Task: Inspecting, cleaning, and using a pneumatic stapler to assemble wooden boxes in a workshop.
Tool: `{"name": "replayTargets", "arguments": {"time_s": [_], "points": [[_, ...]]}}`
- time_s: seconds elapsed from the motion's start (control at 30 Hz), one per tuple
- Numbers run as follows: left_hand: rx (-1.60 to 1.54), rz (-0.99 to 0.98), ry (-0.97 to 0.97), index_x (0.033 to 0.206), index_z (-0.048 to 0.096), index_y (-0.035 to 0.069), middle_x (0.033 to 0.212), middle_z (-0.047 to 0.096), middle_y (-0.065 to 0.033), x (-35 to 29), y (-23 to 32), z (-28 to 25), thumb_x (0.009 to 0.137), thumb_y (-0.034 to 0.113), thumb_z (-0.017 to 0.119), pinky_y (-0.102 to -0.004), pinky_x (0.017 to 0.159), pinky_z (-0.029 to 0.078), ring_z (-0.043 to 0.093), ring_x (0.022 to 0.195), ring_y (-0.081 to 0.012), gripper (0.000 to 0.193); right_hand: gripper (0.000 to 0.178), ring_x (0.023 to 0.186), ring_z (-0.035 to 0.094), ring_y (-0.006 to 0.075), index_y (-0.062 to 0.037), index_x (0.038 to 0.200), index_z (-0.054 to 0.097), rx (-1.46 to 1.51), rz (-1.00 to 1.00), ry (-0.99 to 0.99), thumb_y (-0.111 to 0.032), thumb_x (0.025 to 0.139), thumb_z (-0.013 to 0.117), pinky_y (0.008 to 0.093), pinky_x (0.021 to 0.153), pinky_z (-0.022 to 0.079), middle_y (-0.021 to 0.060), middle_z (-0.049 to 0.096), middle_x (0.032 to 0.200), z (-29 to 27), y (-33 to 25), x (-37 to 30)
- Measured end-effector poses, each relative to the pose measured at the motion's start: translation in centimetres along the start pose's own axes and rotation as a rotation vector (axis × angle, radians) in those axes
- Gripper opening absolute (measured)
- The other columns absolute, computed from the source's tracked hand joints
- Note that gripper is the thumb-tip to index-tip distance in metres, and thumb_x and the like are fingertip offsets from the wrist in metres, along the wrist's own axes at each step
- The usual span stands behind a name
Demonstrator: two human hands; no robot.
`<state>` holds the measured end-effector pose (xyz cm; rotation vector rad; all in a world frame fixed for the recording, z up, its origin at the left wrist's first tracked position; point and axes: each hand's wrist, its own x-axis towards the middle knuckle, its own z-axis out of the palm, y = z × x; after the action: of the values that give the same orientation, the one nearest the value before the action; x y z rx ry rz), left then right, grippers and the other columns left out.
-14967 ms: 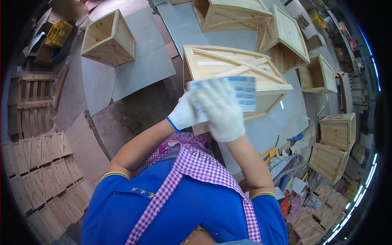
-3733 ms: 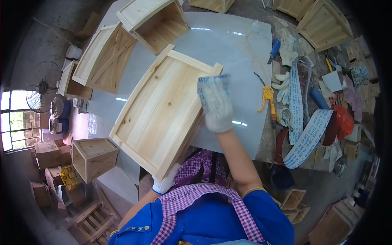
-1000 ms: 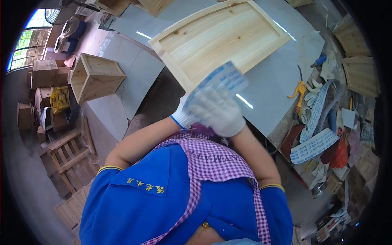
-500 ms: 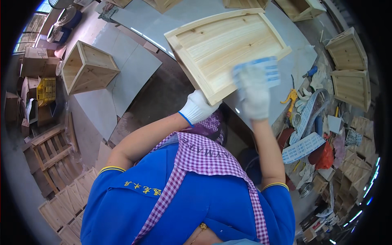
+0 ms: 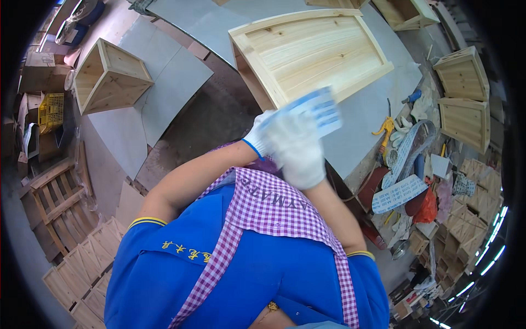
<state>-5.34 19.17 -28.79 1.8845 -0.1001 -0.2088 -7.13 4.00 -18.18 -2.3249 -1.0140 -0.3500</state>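
A pale wooden box with a framed, recessed panel on its upper face lies tilted on the grey worktable. At its near left corner is my left hand, in a white knit glove with a blue cuff, holding the box; its fingers are mostly hidden behind the other hand. My right hand, also gloved in white and blurred, grips a white sheet of sandpaper with blue print on its back. The sandpaper is over the near edge of the box, close to my left hand.
To the left, another wooden box stands on a grey board. On the right lie a yellow air gun, loose gloves and a curled sandpaper strip. More boxes stand at the far right; a wooden pallet leans at left.
My right hand has swept the sandpaper left and nearer, from the panel's right side to the near left corner. The left hand stays at that corner.
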Motion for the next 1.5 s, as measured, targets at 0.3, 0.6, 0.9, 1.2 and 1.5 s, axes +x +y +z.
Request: {"name": "replayTargets", "arguments": {"time_s": [0.3,0.6,0.9,1.2,1.5], "points": [[0.342,-0.122,0.05,0.105,0.08,0.007,0.09,0.077,-0.0202,0.3,6.1,-1.2,0.09,0.033,0.075,-0.0434,0.077,0.061,0.079,0.088,-0.0309,0.031,0.033,0.13,0.067,0.0357,-0.006,0.123,0.074,0.024,0.21,0.102,-0.008,0.091,0.067,0.0505,0.117,0.047,0.0169,0.071,0.136,-5.7,5.4,1.3],[0.082,-0.191,-0.102,0.101,0.078,0.005,0.093,0.076,-0.0235,0.5,1.7,-1.5,0.089,0.034,0.073,-0.0464,0.08,0.061,0.076,0.091,-0.04,0.032,0.038,0.121,0.072,0.0359,0.002,0.129,0.071,0.233,-0.056,-0.14,-0.003,0.093,0.061,0.0421,0.104,0.057,0.018,0.074,0.13,-7.8,-4.4,3.0],[0.195,0.057,0.03,0.104,0.077,0.007,0.092,0.076,-0.0222,1.4,1.8,0.8,0.09,0.036,0.072,-0.0473,0.081,0.061,0.075,0.092,-0.0416,0.033,0.044,0.128,0.065,0.041,0.0003,0.126,0.069,0.092,-0.108,-0.383,0.0,0.082,0.065,0.0514,0.107,0.052,0.0204,0.072,0.129,-6.1,0.9,10.4],[0.39,-0.135,-0.09,0.118,0.078,0.014,0.102,0.078,-0.0208,0.9,4.2,-0.6,0.091,0.049,0.073,-0.0489,0.083,0.062,0.075,0.094,-0.0405,0.045,0.041,0.11,0.072,0.0382,-0.0018,0.129,0.07,-0.132,0.373,-0.352,0.003,0.088,0.065,0.0427,0.097,0.058,0.0213,0.074,0.118,-13.8,2.2,-3.3],[0.737,0.098,-0.629,0.109,0.079,0.008,0.095,0.077,-0.0225,2.6,11.6,1.6,0.099,0.059,0.058,-0.0537,0.081,0.06,0.075,0.091,-0.0443,0.057,0.033,0.125,0.069,0.0383,0.0012,0.132,0.07,-0.34,0.739,0.116,0.002,0.1,0.062,0.0423,0.107,0.053,0.0236,0.072,0.13,-11.7,-1.1,-7.7]]}}
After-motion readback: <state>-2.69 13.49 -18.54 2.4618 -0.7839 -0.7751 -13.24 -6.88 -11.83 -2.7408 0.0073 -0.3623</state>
